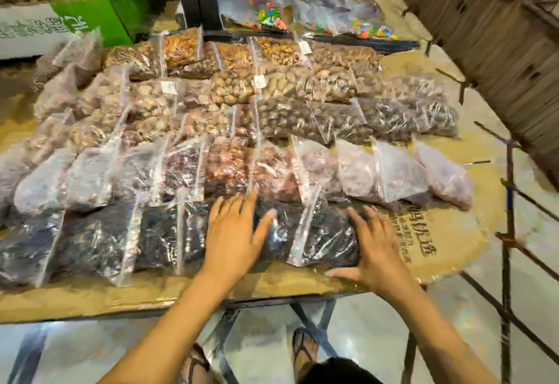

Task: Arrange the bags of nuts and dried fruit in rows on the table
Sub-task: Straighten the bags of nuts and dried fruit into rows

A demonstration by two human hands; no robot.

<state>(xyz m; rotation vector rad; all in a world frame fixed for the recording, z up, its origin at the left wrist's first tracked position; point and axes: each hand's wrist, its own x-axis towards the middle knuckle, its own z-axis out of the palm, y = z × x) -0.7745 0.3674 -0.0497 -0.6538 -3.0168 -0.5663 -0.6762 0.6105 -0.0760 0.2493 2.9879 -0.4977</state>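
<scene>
Worktop (438, 232): cardboard-covered, carrying clear bags in rows, nuts (272, 87) toward the far side, pale fruit (387, 171) in the middle, dark fruit (90, 241) along the near edge. End bag (320, 232) of the near row: dark contents, lying flat. Left hand (233, 232): open, palm down on its left part. Right hand (372, 247): open, fingers spread, pressed against its right end
</scene>
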